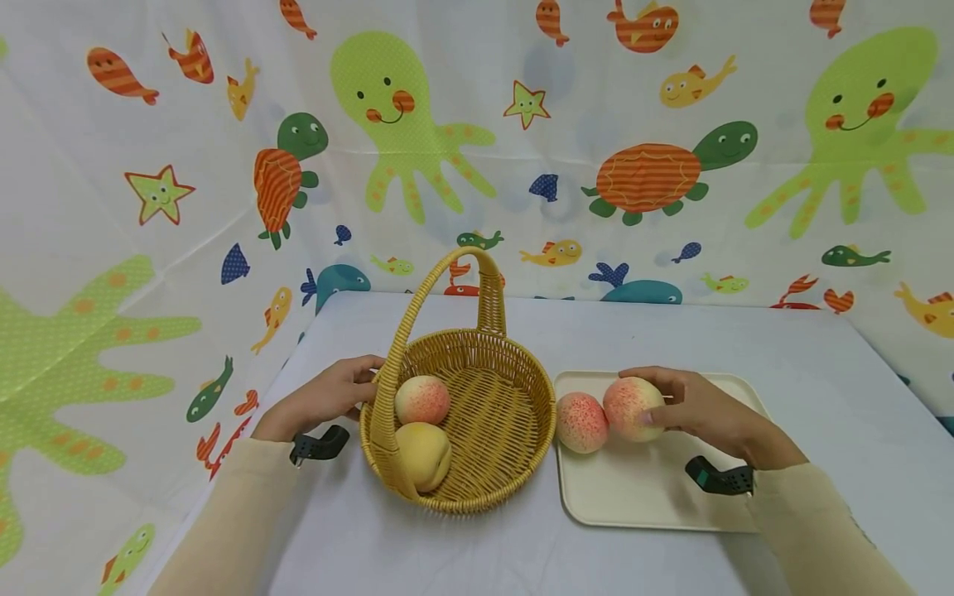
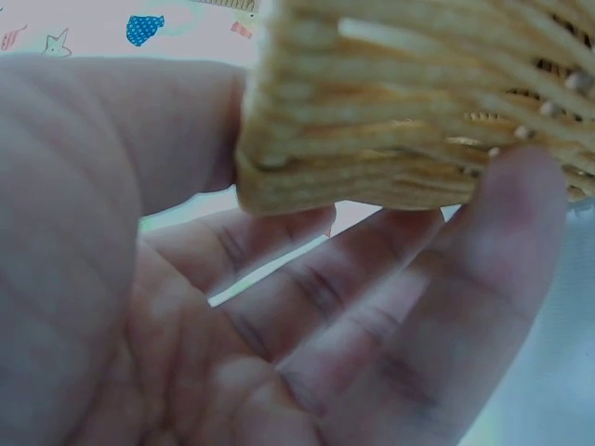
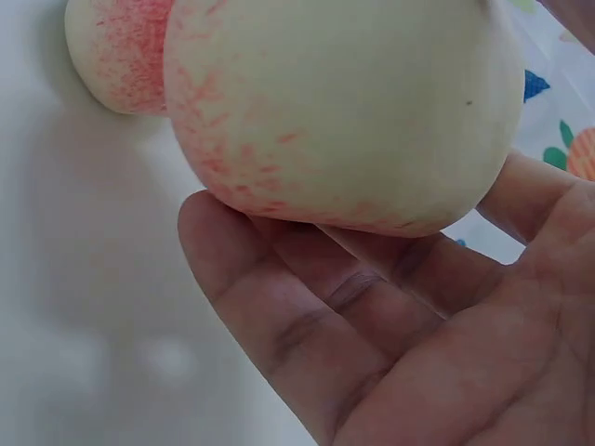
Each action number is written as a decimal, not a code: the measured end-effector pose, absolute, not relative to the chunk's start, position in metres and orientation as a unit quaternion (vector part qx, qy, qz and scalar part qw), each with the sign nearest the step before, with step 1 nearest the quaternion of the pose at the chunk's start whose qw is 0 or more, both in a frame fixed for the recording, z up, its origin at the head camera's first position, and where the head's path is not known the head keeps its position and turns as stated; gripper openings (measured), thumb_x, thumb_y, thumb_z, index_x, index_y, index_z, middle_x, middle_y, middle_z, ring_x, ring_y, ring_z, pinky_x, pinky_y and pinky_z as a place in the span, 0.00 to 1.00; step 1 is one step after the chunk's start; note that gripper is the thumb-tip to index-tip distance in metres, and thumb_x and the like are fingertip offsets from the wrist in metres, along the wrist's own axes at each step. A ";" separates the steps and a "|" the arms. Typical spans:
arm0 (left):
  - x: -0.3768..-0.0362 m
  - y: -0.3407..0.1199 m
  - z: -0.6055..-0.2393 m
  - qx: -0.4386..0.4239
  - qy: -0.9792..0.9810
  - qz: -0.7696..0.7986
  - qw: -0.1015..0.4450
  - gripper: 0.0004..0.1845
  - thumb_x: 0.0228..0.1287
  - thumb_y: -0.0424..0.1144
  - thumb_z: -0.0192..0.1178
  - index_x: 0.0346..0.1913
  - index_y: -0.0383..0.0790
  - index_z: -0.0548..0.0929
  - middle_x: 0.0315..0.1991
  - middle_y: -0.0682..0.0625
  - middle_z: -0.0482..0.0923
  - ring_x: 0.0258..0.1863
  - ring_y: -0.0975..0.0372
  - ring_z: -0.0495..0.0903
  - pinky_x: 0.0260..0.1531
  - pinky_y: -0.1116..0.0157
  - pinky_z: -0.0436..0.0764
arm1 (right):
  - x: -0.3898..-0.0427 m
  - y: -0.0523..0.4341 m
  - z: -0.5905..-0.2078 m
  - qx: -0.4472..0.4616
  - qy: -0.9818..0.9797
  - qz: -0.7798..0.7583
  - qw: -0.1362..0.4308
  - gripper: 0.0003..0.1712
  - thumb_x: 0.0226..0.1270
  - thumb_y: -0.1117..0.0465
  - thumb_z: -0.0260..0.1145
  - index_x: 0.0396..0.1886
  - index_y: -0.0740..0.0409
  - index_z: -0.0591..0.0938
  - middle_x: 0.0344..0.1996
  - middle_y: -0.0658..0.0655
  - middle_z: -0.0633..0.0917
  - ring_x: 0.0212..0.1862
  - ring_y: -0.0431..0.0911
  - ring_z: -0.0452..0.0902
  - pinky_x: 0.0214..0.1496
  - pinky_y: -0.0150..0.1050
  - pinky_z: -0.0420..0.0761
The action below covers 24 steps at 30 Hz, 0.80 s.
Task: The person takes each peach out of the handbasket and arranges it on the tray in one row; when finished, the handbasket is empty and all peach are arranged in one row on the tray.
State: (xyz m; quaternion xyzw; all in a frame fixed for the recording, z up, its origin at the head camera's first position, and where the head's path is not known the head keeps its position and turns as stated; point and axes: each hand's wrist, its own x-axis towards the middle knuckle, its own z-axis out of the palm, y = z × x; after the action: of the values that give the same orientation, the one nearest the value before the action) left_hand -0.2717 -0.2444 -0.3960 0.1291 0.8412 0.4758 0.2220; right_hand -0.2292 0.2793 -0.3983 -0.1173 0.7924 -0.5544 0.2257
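Observation:
A yellow wicker basket [image 1: 492,414] with a tall arched handle stands in the middle. Inside, on its left, lie a red-and-cream peach [image 1: 422,401] and a yellow peach [image 1: 423,456]. My left hand [image 1: 339,391] grips the basket's left side; the left wrist view shows its fingers [image 2: 316,288] against the woven wall [image 2: 372,130]. At the right, my right hand [image 1: 696,406] holds a large pale peach [image 1: 632,409] with a red blush over the tray, thumb in front. Its fingers [image 3: 288,316] support the peach from below in the right wrist view. A redder peach [image 1: 582,422] sits just left of it.
The cream rectangular tray [image 1: 633,497] lies close to the basket's right side, the redder peach at its left edge. A white cloth [image 1: 477,555] covers the table. Behind and to the left hangs a curtain [image 1: 477,182] printed with sea animals.

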 end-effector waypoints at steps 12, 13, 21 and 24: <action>-0.273 -0.246 -0.396 0.129 0.840 0.476 0.228 0.25 0.76 0.37 0.57 0.70 0.30 0.71 0.53 0.37 0.84 0.44 0.54 0.85 0.44 0.50 0.88 | -0.230 0.283 -0.406 -0.146 0.790 -0.546 0.236 0.45 0.62 0.63 0.73 0.77 0.68 0.66 0.67 0.66 0.74 0.59 0.55 0.75 0.55 0.43 0.84; -0.273 -0.246 -0.396 0.129 0.840 0.476 0.228 0.25 0.76 0.37 0.57 0.70 0.30 0.71 0.54 0.37 0.84 0.44 0.54 0.85 0.44 0.50 0.88 | -0.230 0.283 -0.407 -0.142 0.792 -0.545 0.235 0.46 0.61 0.62 0.73 0.77 0.68 0.66 0.68 0.67 0.73 0.59 0.55 0.75 0.55 0.43 0.84; -0.272 -0.246 -0.396 0.130 0.840 0.476 0.226 0.25 0.76 0.37 0.57 0.70 0.31 0.71 0.54 0.37 0.84 0.45 0.54 0.85 0.44 0.50 0.88 | -0.232 0.284 -0.414 -0.118 0.792 -0.555 0.224 0.47 0.59 0.63 0.73 0.77 0.67 0.65 0.67 0.69 0.73 0.60 0.57 0.74 0.56 0.43 0.83; -0.272 -0.245 -0.396 0.130 0.842 0.472 0.226 0.25 0.76 0.37 0.57 0.71 0.32 0.71 0.54 0.38 0.84 0.46 0.54 0.85 0.45 0.50 0.88 | -0.233 0.285 -0.417 -0.112 0.792 -0.558 0.220 0.47 0.60 0.64 0.73 0.78 0.67 0.65 0.67 0.69 0.73 0.59 0.56 0.74 0.56 0.42 0.83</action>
State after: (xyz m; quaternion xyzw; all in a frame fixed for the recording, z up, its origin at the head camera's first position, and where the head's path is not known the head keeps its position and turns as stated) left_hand -0.2722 -0.2453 -0.3959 0.1300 0.8420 0.4723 0.2258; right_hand -0.2326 0.2851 -0.4170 -0.1122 0.7921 -0.5583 0.2198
